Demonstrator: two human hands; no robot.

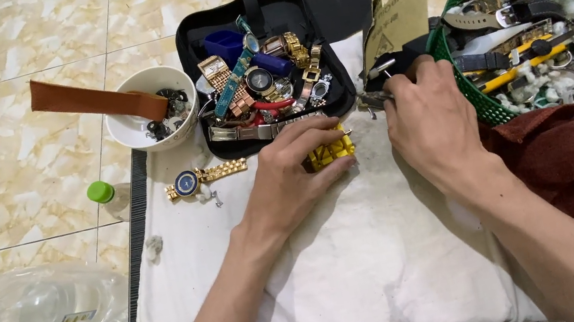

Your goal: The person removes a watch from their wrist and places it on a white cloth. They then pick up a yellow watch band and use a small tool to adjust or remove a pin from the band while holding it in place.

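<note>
While the left hand (294, 170) presses flat on a small yellow block (331, 151) on the white cloth (338, 270), seemingly rigid and best held by its sides, the right hand (430, 114) pinches slim, light pliers (373, 99).

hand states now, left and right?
Left hand: closed on the yellow block.
Right hand: closed on a small metal tool.
</note>
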